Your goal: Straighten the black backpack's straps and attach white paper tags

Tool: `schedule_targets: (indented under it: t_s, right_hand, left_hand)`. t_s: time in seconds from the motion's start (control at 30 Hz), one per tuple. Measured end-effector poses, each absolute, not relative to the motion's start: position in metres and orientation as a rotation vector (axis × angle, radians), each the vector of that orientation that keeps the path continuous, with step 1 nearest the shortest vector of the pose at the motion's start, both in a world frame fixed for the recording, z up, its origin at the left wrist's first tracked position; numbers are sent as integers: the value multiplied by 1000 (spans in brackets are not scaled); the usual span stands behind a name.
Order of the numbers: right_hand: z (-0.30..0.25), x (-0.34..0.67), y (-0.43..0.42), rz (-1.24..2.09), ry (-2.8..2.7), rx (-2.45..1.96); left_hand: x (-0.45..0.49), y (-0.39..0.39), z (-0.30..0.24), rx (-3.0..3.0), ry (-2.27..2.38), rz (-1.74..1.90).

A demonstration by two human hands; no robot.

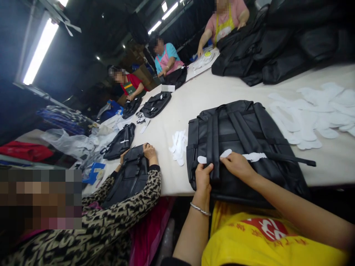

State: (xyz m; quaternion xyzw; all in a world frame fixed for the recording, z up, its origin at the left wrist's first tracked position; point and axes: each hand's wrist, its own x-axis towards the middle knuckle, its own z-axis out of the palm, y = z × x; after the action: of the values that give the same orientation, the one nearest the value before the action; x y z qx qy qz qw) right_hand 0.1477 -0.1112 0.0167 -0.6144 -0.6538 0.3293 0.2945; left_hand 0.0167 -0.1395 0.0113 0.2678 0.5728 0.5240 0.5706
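A black backpack (237, 131) lies on the table in front of me with its shoulder straps facing up. My left hand (203, 178) is closed on the edge of the left shoulder strap (214, 147), thumb on top; its other fingers are partly hidden. Between finger and thumb, my right hand (237, 166) pinches a white paper strip (226, 153) beside that strap. A rounded white end (202, 159) shows on the strap's other side. Another white strip (254, 157) is around the right strap, whose loose webbing tail (291, 159) points right.
White strips lie in a small pile (179, 147) left of the backpack and a large pile (316, 114) to the right. More black bags (277, 48) are heaped at the back right. A co-worker's patterned sleeve (133, 207) is close on my left, hands on another black bag (135, 166). Several people work across the table.
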Motion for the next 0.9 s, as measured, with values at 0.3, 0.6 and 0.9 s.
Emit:
schedule_targets:
  t_s: [0.3, 0.6, 0.9]
  right_hand:
    - [29, 143, -107, 225, -2352, -1101]
    - [26, 144, -81, 1130, -2144, -968]
    - [24, 139, -89, 1590, -1543, -1175]
  left_hand:
    - [18, -140, 5, 796, 1518, 1314]
    - [11, -139, 0, 822, 1417, 1336]
    - [12, -140, 0, 819, 1421, 1362]
